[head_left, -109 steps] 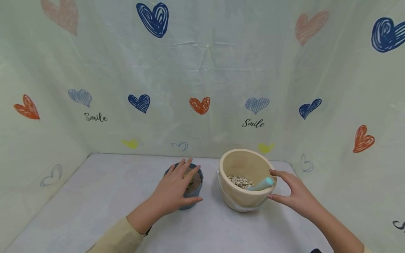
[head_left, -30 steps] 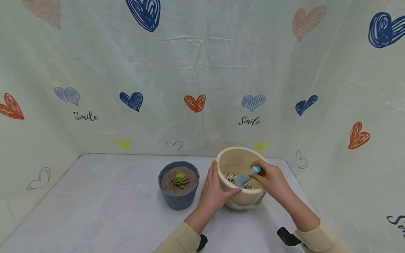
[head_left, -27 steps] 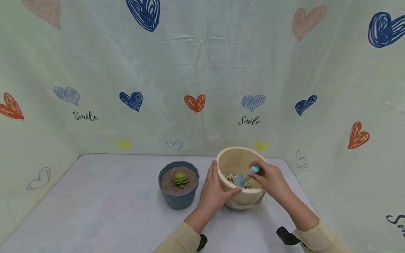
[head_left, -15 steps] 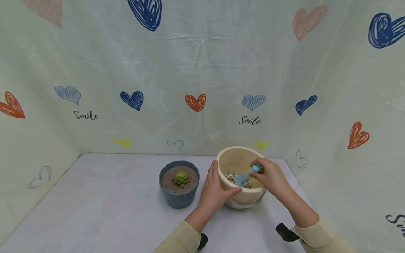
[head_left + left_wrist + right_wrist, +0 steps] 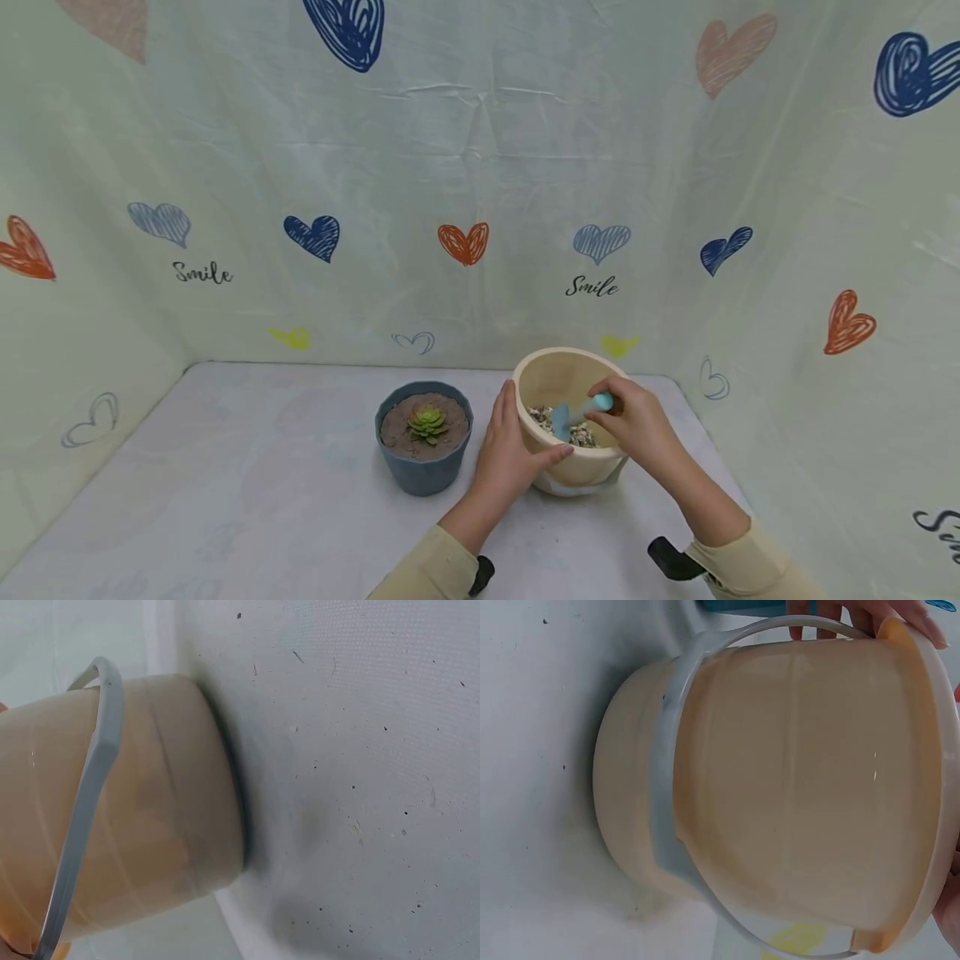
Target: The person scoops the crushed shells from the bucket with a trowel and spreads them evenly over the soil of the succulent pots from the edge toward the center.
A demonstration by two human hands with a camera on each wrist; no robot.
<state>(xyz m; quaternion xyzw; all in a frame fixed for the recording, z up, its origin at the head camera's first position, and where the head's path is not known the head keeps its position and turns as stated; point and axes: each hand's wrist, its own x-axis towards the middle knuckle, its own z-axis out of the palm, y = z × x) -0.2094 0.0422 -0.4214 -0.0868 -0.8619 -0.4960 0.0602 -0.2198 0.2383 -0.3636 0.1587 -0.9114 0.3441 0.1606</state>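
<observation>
A cream bucket (image 5: 577,473) stands on the table with pale gravel (image 5: 584,437) in its bottom. My left hand (image 5: 504,458) grips its left side, the fingers along the outer wall and the thumb at the front rim. Inside the bucket's mouth, my right hand (image 5: 647,427) pinches the handle of a small light-blue toy shovel (image 5: 561,422) between thumb and fingers. The shovel's blade lies in the gravel, tilted left. Both wrist views show the bucket's outside with its grey bail handle (image 5: 664,772) hanging down; the shovel is hidden there.
Left of the bucket, a blue-grey pot (image 5: 423,478) holds brown soil and a green succulent (image 5: 428,424). The white table (image 5: 247,475) ends at a curtain (image 5: 525,192) printed with hearts. Dark specks (image 5: 353,787) dot the tabletop near the bucket.
My left hand has gone from above the succulent pot to the bucket. My right hand has moved from the bucket's rim to the shovel handle. Lately the shovel's blade has shifted left through the gravel.
</observation>
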